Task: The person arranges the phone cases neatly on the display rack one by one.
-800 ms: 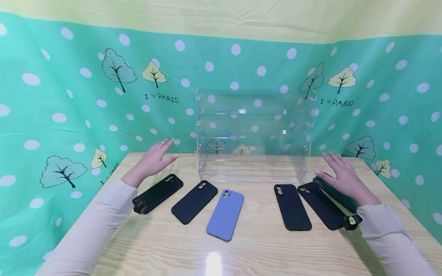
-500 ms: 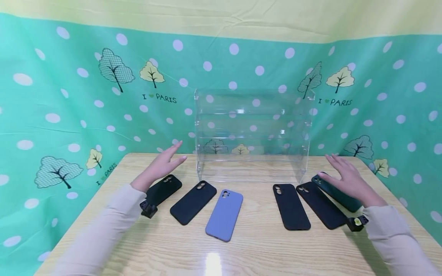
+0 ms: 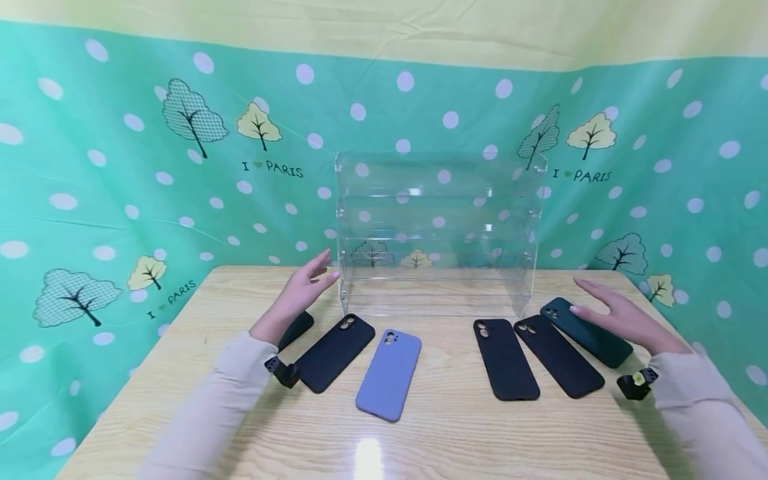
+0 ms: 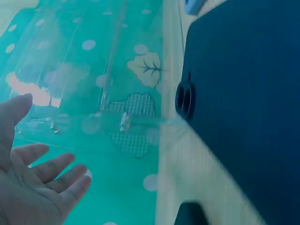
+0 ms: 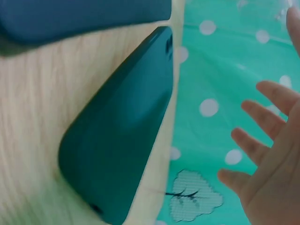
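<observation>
My left hand [image 3: 302, 291] is raised by the left side of a clear acrylic display rack [image 3: 438, 273], its fingers spread and holding nothing. Below it lie a dark phone case [image 3: 297, 328], partly hidden by the wrist, and a black phone case [image 3: 336, 352], which looms large in the left wrist view. My right hand [image 3: 627, 317] hovers over a dark green phone case [image 3: 588, 333], fingers extended, nothing held. Beside that case lie a black phone case [image 3: 559, 357] and another black case [image 3: 507, 360]. A lavender-blue phone case [image 3: 389, 375] lies near the middle.
The rack, with several clear tiers, stands at the back of the wood-grain table [image 3: 444, 440]. A green dotted curtain [image 3: 288, 220] hangs behind and along the sides. Small wrist cameras, such as the left one [image 3: 283, 372], sit under both wrists.
My left hand has moved right toward the rack, crossing over the leftmost case. My right hand has shifted slightly right and turned more edge-on, uncovering more of the green case. The cases stay put.
</observation>
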Action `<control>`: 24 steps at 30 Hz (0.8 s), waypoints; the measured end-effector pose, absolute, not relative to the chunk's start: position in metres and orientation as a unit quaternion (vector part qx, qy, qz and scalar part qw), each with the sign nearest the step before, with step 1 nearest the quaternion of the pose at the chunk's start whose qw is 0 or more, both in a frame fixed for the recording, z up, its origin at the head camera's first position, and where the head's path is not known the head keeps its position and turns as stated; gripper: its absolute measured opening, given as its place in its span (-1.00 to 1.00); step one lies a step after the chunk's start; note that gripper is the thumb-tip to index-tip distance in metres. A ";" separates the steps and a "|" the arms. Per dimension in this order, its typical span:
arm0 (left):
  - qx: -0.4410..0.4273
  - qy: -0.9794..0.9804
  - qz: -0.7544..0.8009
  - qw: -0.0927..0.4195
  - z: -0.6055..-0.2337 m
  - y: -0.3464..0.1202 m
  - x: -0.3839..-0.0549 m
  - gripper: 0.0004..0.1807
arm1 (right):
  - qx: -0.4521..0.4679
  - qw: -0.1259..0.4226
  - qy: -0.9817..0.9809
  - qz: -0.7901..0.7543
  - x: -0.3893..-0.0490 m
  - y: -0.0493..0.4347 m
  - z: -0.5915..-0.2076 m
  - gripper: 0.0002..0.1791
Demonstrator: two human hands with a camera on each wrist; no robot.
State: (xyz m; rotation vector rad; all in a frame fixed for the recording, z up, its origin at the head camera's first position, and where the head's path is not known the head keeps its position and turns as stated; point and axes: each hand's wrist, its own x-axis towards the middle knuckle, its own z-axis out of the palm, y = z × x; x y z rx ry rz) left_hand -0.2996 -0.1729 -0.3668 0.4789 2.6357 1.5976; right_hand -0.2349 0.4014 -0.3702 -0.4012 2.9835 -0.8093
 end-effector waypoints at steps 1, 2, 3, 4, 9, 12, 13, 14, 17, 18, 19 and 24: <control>0.147 0.838 0.526 0.013 -0.368 -0.172 -0.301 -0.23 | -0.125 0.018 0.958 -0.259 -0.236 0.403 -0.371 -0.15; 0.143 0.830 0.539 0.015 -0.370 -0.172 -0.301 -0.24 | -0.123 0.023 0.958 -0.258 -0.237 0.404 -0.372 -0.16; 0.137 0.820 0.555 0.015 -0.372 -0.171 -0.302 -0.24 | -0.119 0.028 0.959 -0.257 -0.238 0.404 -0.372 -0.16; 0.133 0.812 0.568 0.016 -0.373 -0.171 -0.303 -0.25 | -0.116 0.033 0.959 -0.255 -0.239 0.405 -0.373 -0.16; 0.113 0.789 0.604 0.015 -0.382 -0.170 -0.305 -0.27 | -0.121 0.055 0.957 -0.257 -0.246 0.405 -0.379 -0.15; 0.102 0.783 0.614 0.019 -0.387 -0.168 -0.306 -0.29 | -0.130 0.069 0.954 -0.261 -0.250 0.407 -0.385 -0.14; 0.099 0.781 0.617 0.019 -0.389 -0.167 -0.307 -0.31 | -0.132 0.072 0.953 -0.265 -0.251 0.408 -0.387 -0.14; 0.096 0.778 0.621 0.018 -0.391 -0.166 -0.308 -0.32 | -0.135 0.073 0.951 -0.267 -0.252 0.409 -0.389 -0.14; 0.093 0.773 0.627 0.015 -0.394 -0.162 -0.309 -0.35 | -0.144 0.071 0.948 -0.274 -0.256 0.413 -0.396 -0.14; 0.091 0.772 0.628 0.012 -0.395 -0.160 -0.309 -0.36 | -0.145 0.070 0.948 -0.276 -0.257 0.414 -0.398 -0.14; 0.089 0.771 0.631 0.010 -0.395 -0.159 -0.309 -0.37 | -0.147 0.069 0.946 -0.279 -0.259 0.415 -0.400 -0.14; 0.080 0.753 0.653 0.004 -0.398 -0.155 -0.310 -0.39 | -0.138 0.068 0.944 -0.292 -0.263 0.422 -0.408 -0.14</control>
